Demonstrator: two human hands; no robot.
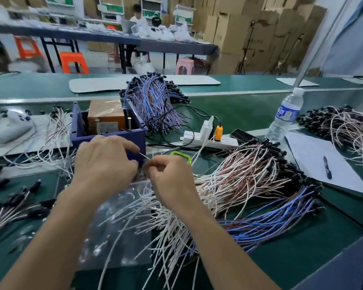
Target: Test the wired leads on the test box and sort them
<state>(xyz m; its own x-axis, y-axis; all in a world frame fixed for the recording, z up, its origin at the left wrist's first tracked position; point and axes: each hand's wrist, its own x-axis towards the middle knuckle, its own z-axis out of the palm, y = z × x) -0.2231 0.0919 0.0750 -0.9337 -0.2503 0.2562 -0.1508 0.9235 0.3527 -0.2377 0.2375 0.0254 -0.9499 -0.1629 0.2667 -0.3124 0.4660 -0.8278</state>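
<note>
Bench item: one thin white lead [145,157], pinched between the curled fingertips of the left hand [105,162] and the right hand [172,176], just before the blue bin [111,139] housing the orange test box [106,119], with the heap of white-and-brown leads [239,178] to its right.

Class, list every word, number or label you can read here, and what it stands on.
No text reads clearly.
Blue label on the clear plastic water bottle: blurred.
Pale label on the orange box in the blue plastic bin: too small.
</note>
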